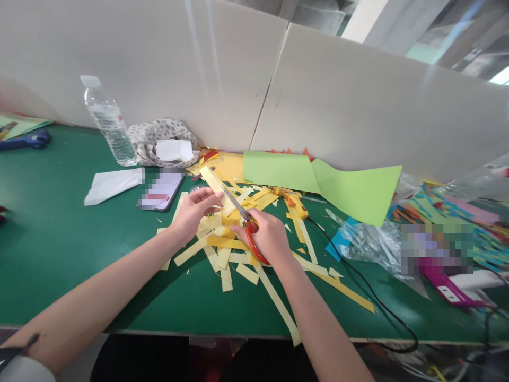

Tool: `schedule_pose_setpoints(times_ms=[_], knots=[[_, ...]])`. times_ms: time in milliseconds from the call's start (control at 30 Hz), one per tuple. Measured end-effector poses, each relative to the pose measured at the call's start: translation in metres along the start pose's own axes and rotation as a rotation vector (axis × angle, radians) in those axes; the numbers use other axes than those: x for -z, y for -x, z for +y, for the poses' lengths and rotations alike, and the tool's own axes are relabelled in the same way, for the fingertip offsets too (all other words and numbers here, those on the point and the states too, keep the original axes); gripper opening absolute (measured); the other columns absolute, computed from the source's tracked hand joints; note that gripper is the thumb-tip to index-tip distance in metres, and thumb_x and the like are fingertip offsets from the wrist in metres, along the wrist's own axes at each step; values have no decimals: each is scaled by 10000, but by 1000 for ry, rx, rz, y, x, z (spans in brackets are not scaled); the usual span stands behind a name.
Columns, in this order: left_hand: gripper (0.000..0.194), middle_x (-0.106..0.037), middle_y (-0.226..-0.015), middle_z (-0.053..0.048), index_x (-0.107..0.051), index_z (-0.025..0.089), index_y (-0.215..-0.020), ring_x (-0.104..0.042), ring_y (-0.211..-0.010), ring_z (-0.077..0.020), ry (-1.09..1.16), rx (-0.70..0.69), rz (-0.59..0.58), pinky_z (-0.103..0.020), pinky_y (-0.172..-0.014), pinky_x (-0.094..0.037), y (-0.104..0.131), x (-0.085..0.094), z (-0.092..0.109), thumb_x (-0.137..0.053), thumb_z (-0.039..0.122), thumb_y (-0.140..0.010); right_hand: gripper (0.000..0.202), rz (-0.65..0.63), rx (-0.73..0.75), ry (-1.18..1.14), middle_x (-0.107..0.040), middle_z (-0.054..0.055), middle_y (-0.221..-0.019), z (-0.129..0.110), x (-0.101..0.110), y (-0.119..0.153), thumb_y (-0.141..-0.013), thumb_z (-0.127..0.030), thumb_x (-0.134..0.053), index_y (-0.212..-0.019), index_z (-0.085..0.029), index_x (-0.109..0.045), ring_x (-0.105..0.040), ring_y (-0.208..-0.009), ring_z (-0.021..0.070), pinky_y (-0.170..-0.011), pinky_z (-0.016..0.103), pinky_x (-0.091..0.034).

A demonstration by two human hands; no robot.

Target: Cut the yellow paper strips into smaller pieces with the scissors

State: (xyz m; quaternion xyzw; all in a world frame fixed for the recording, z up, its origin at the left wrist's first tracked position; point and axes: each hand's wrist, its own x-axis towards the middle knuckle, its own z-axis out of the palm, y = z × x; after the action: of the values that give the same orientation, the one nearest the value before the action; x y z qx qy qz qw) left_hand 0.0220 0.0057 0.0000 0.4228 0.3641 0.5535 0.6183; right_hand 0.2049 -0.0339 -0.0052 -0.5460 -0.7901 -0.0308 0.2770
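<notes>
Two hands work above a pile of paper strips (225, 271) on the green desk (59, 228). The left hand (198, 211) is closed on a pale yellow strip (214, 183), with the fingers near its lower part; the strip is tilted, and its upper end points away from the person. The right hand (268, 236) holds the scissors (251, 241) by their red handles, and the metal blades reach to the strip, between the two hands. Behind the pile, a yellow glue gun (294, 201) lies with a black cable (369, 289) that goes to the right. Green paper sheets (278, 171) stand near the white partition (350, 106). On the left side of the pile there are a phone (163, 190), a white tissue (113, 185), a spotted cloth pouch (163, 130) and a water bottle (109, 124), which is upright. On the right side lies clear plastic wrap (371, 246).
</notes>
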Motion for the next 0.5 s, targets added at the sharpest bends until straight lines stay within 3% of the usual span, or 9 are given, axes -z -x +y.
schedule_pose_setpoints(times_ms=[500], knots=[[181, -606, -665, 24, -613, 165, -671, -575, -623, -70, 8, 32, 7, -207, -670, -496, -1, 2, -4, -746, 281, -631, 310, 10, -21, 1, -558, 5, -602, 0, 0, 0, -779, -506, -540, -778, -196, -552, -498, -541, 128, -510, 228, -323]])
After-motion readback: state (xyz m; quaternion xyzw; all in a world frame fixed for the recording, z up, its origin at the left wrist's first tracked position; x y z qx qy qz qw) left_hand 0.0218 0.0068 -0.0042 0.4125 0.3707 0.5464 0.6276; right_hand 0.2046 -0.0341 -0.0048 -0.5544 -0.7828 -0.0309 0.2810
